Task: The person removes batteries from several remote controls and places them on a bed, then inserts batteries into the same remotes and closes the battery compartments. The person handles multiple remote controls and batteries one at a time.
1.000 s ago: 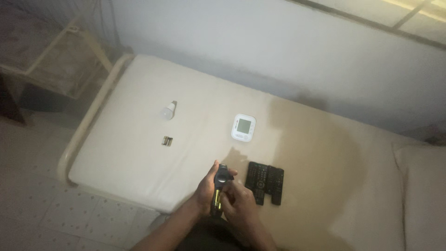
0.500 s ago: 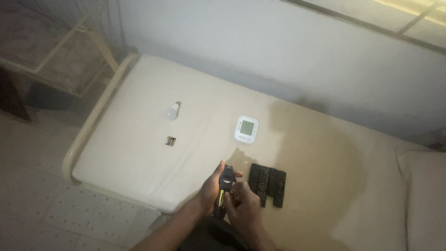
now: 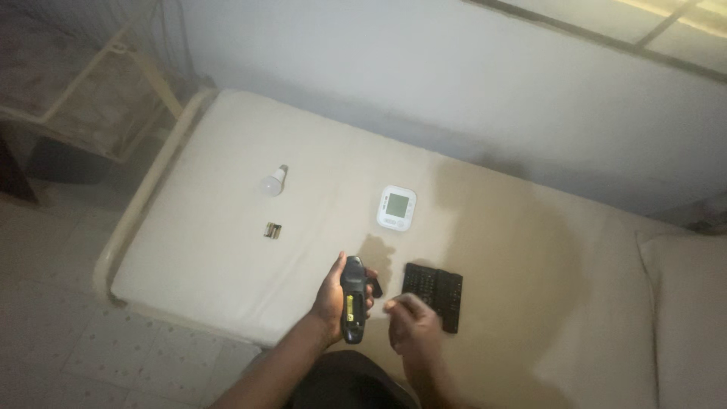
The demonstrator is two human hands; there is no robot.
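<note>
My left hand [image 3: 330,299] holds a black remote control [image 3: 353,298] upright over the near edge of a cream mattress [image 3: 227,227]. Its back is open and a yellow battery shows inside. My right hand [image 3: 413,326] hovers just to the right of it, fingers pinched loosely; whether it holds anything is unclear. Two more black remotes [image 3: 433,286] lie side by side on the mattress, just beyond my right hand.
A white monitor device with a small screen [image 3: 397,207] lies farther back. Two loose batteries [image 3: 273,230] and a white light bulb [image 3: 273,181] sit to the left. A wall runs behind, a pillow [image 3: 685,303] lies at the right, tiled floor at the left.
My right hand has pulled away from the remote's battery bay and moved right. The left hand has lifted the remote slightly up and left.
</note>
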